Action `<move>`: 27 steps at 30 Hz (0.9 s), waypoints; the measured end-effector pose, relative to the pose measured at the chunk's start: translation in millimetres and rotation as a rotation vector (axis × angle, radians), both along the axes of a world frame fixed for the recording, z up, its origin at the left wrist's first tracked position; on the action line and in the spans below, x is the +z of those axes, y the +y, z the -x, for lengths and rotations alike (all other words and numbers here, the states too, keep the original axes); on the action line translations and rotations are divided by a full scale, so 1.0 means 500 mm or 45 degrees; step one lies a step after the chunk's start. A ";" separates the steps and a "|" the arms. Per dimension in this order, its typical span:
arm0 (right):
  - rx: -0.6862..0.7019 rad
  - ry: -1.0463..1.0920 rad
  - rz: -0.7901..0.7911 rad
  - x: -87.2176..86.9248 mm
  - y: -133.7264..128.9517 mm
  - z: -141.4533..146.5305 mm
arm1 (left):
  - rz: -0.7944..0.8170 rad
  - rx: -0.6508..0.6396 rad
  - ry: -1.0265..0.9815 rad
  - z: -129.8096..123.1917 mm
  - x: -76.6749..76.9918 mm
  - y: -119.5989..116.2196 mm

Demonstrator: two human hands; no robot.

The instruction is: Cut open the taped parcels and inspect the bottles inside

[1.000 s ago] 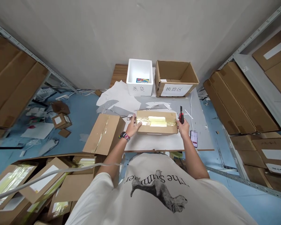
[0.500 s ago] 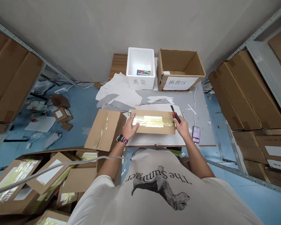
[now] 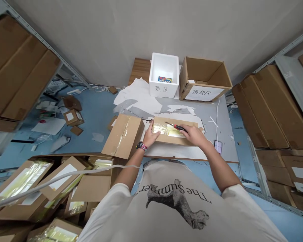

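Note:
A taped cardboard box [image 3: 164,138] with a pale label lies lengthwise on the white sheet in front of me. My left hand [image 3: 151,135] grips its left end, thumb on top and fingers along the far side. In my right hand [image 3: 193,135] is a red and black utility knife [image 3: 178,127]. Its blade points left over the box's taped top; whether it touches the tape I cannot tell. A second, larger cardboard box [image 3: 123,134], sealed with clear tape, stands just left of my left hand.
At the table's back stand a white foam box [image 3: 164,89] with a small colourful item inside and an open carton [image 3: 204,92]. A phone [image 3: 217,146] on a cable lies right. A big carton of taped parcels [image 3: 91,188] is at lower left, crossed by a grey cable [image 3: 73,173].
My right hand has moved from the box's right end to over its top, swinging the knife to point left. My left hand still grips the left end. The whole view has shifted.

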State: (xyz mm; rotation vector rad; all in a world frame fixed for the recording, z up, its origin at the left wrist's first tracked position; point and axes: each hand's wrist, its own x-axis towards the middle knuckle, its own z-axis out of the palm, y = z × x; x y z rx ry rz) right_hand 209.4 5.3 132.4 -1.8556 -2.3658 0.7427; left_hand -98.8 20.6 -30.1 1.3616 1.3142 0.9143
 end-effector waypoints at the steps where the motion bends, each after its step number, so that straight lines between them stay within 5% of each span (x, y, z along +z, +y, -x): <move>1: 0.077 -0.071 0.029 0.013 0.008 0.022 | -0.001 -0.009 -0.006 -0.001 -0.003 0.001; 9: 0.440 -0.438 0.056 0.027 0.063 0.135 | 0.064 -0.026 -0.247 -0.013 -0.013 -0.003; 27: 0.629 -0.680 0.025 0.058 0.111 0.211 | 0.094 0.131 -0.130 -0.017 -0.034 -0.019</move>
